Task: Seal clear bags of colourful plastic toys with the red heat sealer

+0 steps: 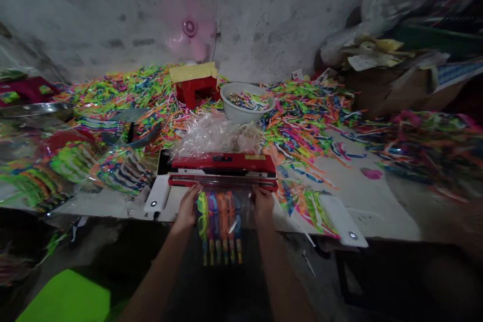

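Observation:
A clear plastic bag (222,221) filled with several colourful toy glasses hangs over the table's front edge. Its top end lies under the closed bar of a red heat sealer (223,167). My left hand (187,206) grips the bag's left upper corner, fingers closed on it. My right hand (262,203) grips the right upper corner the same way. Both hands sit just in front of the sealer bar.
A white bowl (246,102) of small pieces stands behind a heap of clear empty bags (215,136). Colourful plastic strips (302,121) cover the table. Filled bags (121,168) lie at left. A red stool (196,88) and pink fan (189,27) stand at the back. Two white devices (341,221) lie near the front edge.

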`<state>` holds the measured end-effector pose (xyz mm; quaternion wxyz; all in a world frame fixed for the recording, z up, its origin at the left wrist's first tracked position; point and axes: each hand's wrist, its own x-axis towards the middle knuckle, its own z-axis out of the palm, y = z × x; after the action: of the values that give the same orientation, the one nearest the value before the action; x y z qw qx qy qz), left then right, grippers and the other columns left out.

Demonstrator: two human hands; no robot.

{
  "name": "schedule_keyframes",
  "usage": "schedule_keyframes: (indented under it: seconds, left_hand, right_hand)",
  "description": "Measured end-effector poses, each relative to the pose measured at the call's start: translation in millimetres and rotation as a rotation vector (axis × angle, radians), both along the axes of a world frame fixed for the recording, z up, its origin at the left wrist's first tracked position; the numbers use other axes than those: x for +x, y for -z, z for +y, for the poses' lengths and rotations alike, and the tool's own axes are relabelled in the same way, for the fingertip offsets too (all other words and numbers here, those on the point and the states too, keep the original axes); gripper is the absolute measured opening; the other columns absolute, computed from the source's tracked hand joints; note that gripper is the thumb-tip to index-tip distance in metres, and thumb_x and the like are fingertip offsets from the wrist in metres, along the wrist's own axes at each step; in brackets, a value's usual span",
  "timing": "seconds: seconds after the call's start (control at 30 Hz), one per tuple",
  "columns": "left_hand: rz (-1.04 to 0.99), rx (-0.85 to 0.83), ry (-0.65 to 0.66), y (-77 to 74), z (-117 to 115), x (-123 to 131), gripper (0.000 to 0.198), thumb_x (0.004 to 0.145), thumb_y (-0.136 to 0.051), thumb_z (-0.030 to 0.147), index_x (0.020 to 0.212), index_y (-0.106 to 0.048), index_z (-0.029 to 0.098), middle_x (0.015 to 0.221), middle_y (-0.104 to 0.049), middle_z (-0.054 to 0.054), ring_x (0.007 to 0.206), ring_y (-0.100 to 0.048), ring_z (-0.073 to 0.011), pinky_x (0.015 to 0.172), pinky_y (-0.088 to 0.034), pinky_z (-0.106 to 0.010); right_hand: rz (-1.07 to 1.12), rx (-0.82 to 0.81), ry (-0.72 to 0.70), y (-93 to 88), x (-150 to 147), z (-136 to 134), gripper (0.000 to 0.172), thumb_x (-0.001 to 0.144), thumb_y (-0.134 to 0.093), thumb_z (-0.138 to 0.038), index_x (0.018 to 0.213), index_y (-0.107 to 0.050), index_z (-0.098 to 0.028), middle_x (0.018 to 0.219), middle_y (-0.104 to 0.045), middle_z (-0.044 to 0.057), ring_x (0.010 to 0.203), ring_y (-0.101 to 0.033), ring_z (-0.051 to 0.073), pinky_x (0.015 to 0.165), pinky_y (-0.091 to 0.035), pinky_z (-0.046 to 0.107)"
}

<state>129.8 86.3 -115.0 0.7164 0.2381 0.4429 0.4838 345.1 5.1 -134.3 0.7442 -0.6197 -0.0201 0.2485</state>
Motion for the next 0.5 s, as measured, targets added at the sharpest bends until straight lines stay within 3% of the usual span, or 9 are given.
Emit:
schedule_keyframes:
  seconds: [0.1, 0.2, 0.3, 0.43, 0.5]
  left_hand:
    - [-0.009, -0.065, -0.079, -8.1, -2, 11, 0.031, 0.060, -0.078, 0.009, 0.087, -0.067, 0.016, 0.076, -0.072, 0.000, 0.064, -0.066, -0.0139, 0.066, -0.051, -0.024]
    - [-0.031, -0.070, -0.231, -17.5, 7, 22, 0.024, 0.061, -0.073, 0.002, 0.074, -0.060, 0.017, 0.062, -0.066, 0.004, 0.057, -0.062, -0.0114, 0.064, -0.049, -0.023]
    - [-0.040, -0.053, -0.262, -20.5, 15, 25, 0.024, 0.061, -0.072, 0.001, 0.068, -0.056, 0.018, 0.059, -0.064, 0.004, 0.056, -0.061, -0.0104, 0.065, -0.048, -0.023]
    - [-0.040, -0.042, -0.212, -14.8, 9, 14, 0.027, 0.057, -0.079, 0.007, 0.071, -0.058, 0.017, 0.065, -0.066, 0.001, 0.057, -0.061, -0.0127, 0.064, -0.048, -0.026]
    - [-0.032, 0.011, -0.217, -13.4, 5, 6, 0.027, 0.057, -0.080, 0.009, 0.073, -0.059, 0.017, 0.067, -0.066, 0.001, 0.060, -0.061, -0.0123, 0.066, -0.047, -0.025]
  right_hand:
    - [0.057, 0.101, 0.074, 9.7, 2, -2, 0.037, 0.052, -0.082, -0.045, 0.059, -0.057, -0.020, 0.044, -0.053, -0.006, 0.040, -0.047, 0.011, 0.043, -0.037, 0.024]
    - [0.067, 0.143, 0.033, 10.8, 4, 0, 0.041, 0.050, -0.082, -0.048, 0.058, -0.053, -0.021, 0.046, -0.053, -0.005, 0.043, -0.047, 0.011, 0.045, -0.038, 0.025]
    - [-0.023, 0.034, -0.035, 4.0, 10, -2, 0.042, 0.053, -0.082, -0.050, 0.063, -0.052, -0.021, 0.053, -0.055, -0.004, 0.051, -0.051, 0.014, 0.051, -0.043, 0.027]
    - [-0.576, -0.137, 0.155, -20.9, 34, -9, 0.036, 0.074, -0.067, -0.054, 0.080, -0.055, -0.021, 0.072, -0.058, 0.001, 0.067, -0.054, 0.018, 0.068, -0.046, 0.032]
    - [-0.908, -0.238, 0.099, -41.4, 48, -6, 0.033, 0.083, -0.059, -0.051, 0.091, -0.060, -0.019, 0.087, -0.062, 0.007, 0.081, -0.056, 0.022, 0.078, -0.046, 0.036]
